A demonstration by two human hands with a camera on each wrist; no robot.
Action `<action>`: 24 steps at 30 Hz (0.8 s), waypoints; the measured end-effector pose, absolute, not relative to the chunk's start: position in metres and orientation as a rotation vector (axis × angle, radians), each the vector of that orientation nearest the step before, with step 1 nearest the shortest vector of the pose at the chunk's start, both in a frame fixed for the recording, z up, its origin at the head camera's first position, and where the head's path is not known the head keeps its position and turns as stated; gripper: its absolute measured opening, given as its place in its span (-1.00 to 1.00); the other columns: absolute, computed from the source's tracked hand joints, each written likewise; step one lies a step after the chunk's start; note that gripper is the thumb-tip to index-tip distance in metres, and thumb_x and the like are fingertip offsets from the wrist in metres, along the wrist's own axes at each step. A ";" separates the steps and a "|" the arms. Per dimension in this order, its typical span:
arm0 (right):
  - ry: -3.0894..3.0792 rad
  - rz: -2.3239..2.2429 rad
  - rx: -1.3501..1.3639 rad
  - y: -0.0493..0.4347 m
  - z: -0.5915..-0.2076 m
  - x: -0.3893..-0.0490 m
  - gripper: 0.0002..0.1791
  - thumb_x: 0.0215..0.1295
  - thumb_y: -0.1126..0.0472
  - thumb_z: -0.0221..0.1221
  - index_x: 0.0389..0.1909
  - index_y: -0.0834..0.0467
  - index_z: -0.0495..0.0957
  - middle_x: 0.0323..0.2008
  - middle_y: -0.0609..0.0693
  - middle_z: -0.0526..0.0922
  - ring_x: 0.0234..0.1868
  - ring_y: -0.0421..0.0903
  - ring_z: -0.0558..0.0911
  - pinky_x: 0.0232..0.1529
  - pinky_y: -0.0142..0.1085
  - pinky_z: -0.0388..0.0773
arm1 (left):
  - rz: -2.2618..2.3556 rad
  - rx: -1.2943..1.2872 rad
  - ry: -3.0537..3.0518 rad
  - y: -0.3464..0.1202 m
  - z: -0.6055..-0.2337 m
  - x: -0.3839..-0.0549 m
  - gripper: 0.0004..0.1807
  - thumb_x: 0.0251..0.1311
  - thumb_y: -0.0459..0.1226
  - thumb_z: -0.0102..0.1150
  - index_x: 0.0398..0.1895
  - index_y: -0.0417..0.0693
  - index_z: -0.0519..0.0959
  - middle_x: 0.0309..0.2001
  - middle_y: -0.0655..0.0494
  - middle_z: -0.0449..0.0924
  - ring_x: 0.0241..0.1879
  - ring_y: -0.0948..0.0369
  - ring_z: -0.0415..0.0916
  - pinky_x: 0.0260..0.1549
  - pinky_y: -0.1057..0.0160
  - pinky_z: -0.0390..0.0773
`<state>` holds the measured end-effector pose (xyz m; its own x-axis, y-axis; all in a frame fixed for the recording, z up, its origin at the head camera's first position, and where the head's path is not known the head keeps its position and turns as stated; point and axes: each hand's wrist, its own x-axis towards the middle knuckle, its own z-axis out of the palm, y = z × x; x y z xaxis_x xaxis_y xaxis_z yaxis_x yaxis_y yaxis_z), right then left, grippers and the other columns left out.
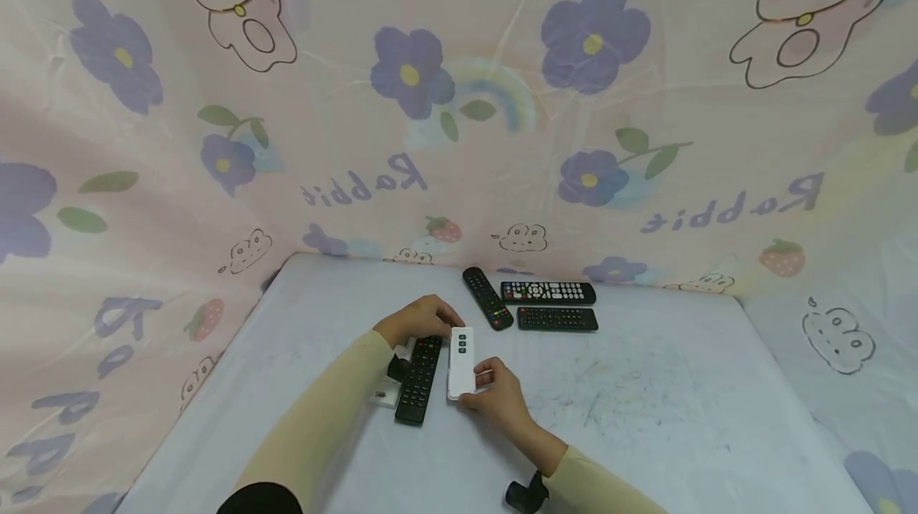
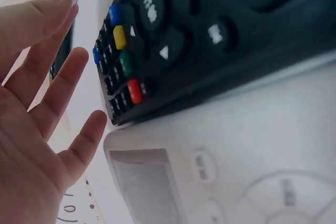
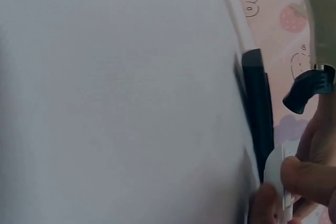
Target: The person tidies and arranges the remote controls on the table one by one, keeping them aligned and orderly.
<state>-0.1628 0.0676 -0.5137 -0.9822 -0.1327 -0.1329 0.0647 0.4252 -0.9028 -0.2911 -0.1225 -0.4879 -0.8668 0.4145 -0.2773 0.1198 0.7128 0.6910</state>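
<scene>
Both hands are on a slim white remote control [image 1: 462,374] with a few dark buttons near its far end. My left hand [image 1: 421,318] pinches the far end between thumb and index finger; in the left wrist view its other fingers [image 2: 58,93] are spread. My right hand [image 1: 502,398] grips the near end, its thumb [image 3: 307,179] on one face and fingertips on the other. Just left of it lies a long black remote [image 1: 418,386] with coloured buttons. Beside that, partly hidden by the left arm, is a white remote [image 2: 210,145] with a grey display.
Toward the back of the white table [image 1: 645,386] lie three black remotes: one slanted [image 1: 488,299], one with white-marked keys [image 1: 548,292], and one in front of it [image 1: 557,319]. A patterned curtain [image 1: 495,179] encloses the back and sides.
</scene>
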 end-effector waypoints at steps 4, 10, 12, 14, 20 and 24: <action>2.497 -1.581 -0.069 0.065 -0.517 -0.163 -0.47 -0.18 0.39 0.46 -0.16 0.28 0.42 -0.36 0.09 0.59 -0.44 -0.17 0.55 -0.43 -0.35 0.54 | 0.947 0.431 2.502 -0.123 -0.488 -0.290 -0.76 0.04 -0.30 0.35 -0.21 0.20 0.72 -0.10 0.25 0.67 -0.06 0.24 0.54 0.08 0.09 0.52; 2.497 -1.589 -0.132 0.064 -0.520 -0.164 -0.48 -0.18 0.38 0.47 -0.18 0.29 0.43 -0.37 0.08 0.60 -0.44 -0.18 0.55 -0.43 -0.41 0.53 | 0.915 0.462 2.509 -0.124 -0.489 -0.291 -0.76 0.04 -0.32 0.37 -0.20 0.14 0.72 -0.14 0.24 0.69 -0.15 0.29 0.55 -0.01 0.19 0.56; 2.500 -1.588 -0.150 0.064 -0.520 -0.164 -0.48 -0.18 0.38 0.47 -0.18 0.29 0.42 -0.38 0.08 0.60 -0.43 -0.18 0.55 -0.42 -0.41 0.53 | 0.906 0.468 2.510 -0.124 -0.489 -0.291 -0.76 0.04 -0.31 0.37 -0.20 0.15 0.72 -0.16 0.25 0.69 -0.16 0.30 0.55 -0.01 0.19 0.55; 2.500 -1.587 -0.153 0.064 -0.520 -0.165 -0.48 -0.18 0.38 0.47 -0.18 0.29 0.43 -0.38 0.08 0.60 -0.43 -0.18 0.56 -0.42 -0.41 0.53 | 0.904 0.472 2.505 -0.124 -0.489 -0.291 -0.77 0.05 -0.30 0.38 -0.20 0.16 0.72 -0.17 0.27 0.69 -0.16 0.30 0.55 0.00 0.19 0.55; 2.493 -1.580 -0.130 0.064 -0.522 -0.167 -0.51 -0.17 0.36 0.47 -0.19 0.27 0.45 -0.39 0.06 0.60 -0.45 -0.19 0.56 -0.43 -0.39 0.54 | 0.891 0.470 2.490 -0.128 -0.494 -0.294 -0.76 0.03 -0.28 0.39 -0.21 0.21 0.71 -0.18 0.29 0.69 -0.11 0.29 0.57 0.05 0.16 0.54; 2.489 -1.578 -0.109 0.064 -0.522 -0.169 -0.53 -0.17 0.34 0.47 -0.20 0.25 0.47 -0.40 0.05 0.60 -0.46 -0.17 0.55 -0.43 -0.35 0.52 | 0.897 0.466 2.486 -0.128 -0.496 -0.295 -0.74 0.02 -0.30 0.39 -0.21 0.21 0.71 -0.19 0.29 0.70 -0.09 0.28 0.58 0.06 0.14 0.53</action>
<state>-0.1693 0.0645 -0.5216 -0.9789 -0.1642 -0.1218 0.0401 0.4301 -0.9019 -0.2952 -0.1283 -0.4956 -0.8397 0.4529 -0.2996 0.1573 0.7309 0.6641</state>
